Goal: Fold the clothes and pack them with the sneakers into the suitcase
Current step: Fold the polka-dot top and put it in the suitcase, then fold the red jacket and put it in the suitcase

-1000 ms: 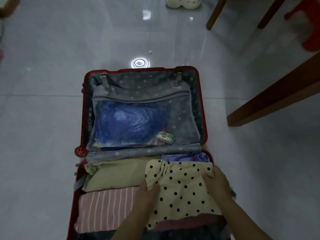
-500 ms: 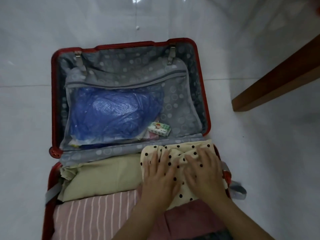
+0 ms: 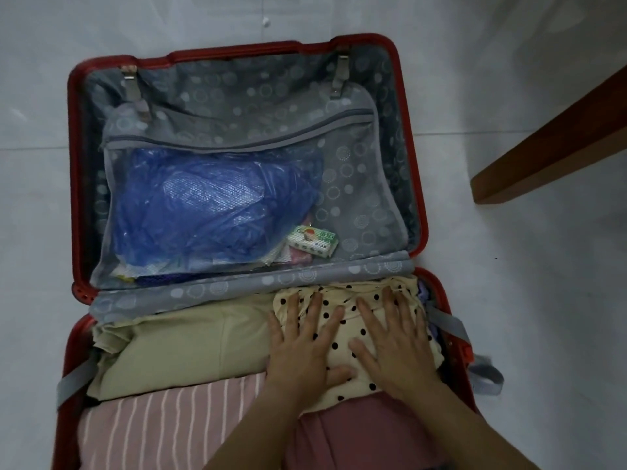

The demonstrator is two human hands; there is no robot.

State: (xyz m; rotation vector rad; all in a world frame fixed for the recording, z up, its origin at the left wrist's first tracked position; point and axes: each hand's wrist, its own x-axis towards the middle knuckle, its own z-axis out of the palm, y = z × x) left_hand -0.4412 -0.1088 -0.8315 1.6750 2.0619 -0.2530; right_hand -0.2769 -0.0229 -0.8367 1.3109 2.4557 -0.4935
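Observation:
A red suitcase (image 3: pixel 72 184) lies open on the floor. Its near half holds folded clothes: a cream polka-dot garment (image 3: pixel 342 337) at the far right, an olive one (image 3: pixel 176 347) to its left, a pink striped one (image 3: pixel 152 425) and a dusty-red one (image 3: pixel 366 429) nearer me. My left hand (image 3: pixel 302 347) and my right hand (image 3: pixel 393 344) lie flat, fingers spread, pressing on the polka-dot garment. A blue plastic bag (image 3: pixel 210 212) sits behind the mesh pocket of the lid. No sneakers can be made out.
A small green-and-white packet (image 3: pixel 312 244) lies in the lid pocket. Grey straps (image 3: pixel 481 374) hang over the suitcase's right side. A brown wooden furniture leg (image 3: pixel 549 147) slants across the right. Pale glossy tiles (image 3: pixel 34 300) surround the suitcase.
The polka-dot garment has been pushed to the far right corner of the near half. Both hands went from holding its edges to lying flat on it. The camera has tilted down.

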